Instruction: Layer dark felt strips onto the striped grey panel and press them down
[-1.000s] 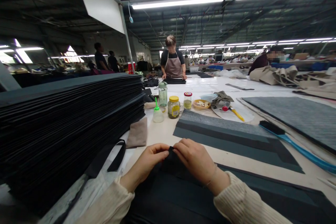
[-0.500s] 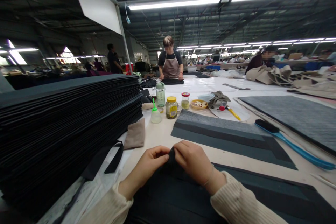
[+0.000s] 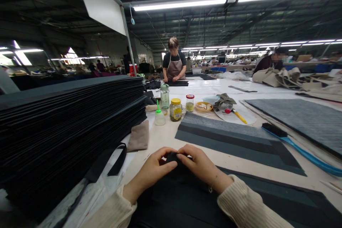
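My left hand (image 3: 151, 172) and my right hand (image 3: 201, 169) meet at the far edge of a dark grey fabric piece (image 3: 184, 199) that lies on the table in front of me. Both hands pinch that edge between thumb and fingers, fingertips almost touching each other. Cream knit sleeves cover both forearms. A loose black strap (image 3: 113, 160) lies just left of my left hand.
A tall stack of black sheets (image 3: 66, 124) fills the left. Ahead stand a squeeze bottle (image 3: 160, 117), jars (image 3: 175, 109) and a small bowl (image 3: 204, 106). Grey strips (image 3: 227, 137), a blue-handled brush (image 3: 299, 148) and a grey quilted mat (image 3: 301, 117) lie right. A person in an apron (image 3: 175, 65) works at the far end.
My hands have dropped lower and pressed the fabric edge down toward the table. The view shifted slightly; people in the left background walked on.
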Motion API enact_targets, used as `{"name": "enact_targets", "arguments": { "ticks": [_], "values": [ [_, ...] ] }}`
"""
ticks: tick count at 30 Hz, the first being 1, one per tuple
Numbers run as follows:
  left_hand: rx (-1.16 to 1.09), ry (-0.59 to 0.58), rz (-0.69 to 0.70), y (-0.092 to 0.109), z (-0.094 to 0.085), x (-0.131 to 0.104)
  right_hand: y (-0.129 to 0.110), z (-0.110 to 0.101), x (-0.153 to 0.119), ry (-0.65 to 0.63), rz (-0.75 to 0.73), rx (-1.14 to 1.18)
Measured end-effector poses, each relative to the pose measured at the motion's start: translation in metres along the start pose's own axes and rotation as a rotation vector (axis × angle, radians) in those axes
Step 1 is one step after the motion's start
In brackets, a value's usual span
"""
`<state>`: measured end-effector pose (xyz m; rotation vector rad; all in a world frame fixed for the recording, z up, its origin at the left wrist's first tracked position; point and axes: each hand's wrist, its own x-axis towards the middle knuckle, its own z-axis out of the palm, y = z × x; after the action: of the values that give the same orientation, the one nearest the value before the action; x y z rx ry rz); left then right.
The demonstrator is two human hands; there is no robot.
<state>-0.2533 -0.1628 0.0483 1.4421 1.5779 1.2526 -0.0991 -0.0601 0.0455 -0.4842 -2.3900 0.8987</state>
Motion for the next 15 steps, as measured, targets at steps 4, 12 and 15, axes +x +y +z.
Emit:
{"name": "enact_targets", "arguments": {
  "ticks": [4, 12, 15],
  "values": [
    [0.091, 0.119, 0.045, -0.003, 0.006, 0.0, -0.005, 0.003, 0.001, -0.033, -0.027, -0.037],
    [-0.092, 0.284, -0.019, -0.004, -0.01, 0.003, 0.023, -0.047, -0.025, -0.248, 0.03, -0.132],
    [-0.183, 0.407, -0.018, -0.003, -0.024, 0.007, 0.062, -0.109, -0.071, -0.245, 0.193, -0.209]
  ]
}}
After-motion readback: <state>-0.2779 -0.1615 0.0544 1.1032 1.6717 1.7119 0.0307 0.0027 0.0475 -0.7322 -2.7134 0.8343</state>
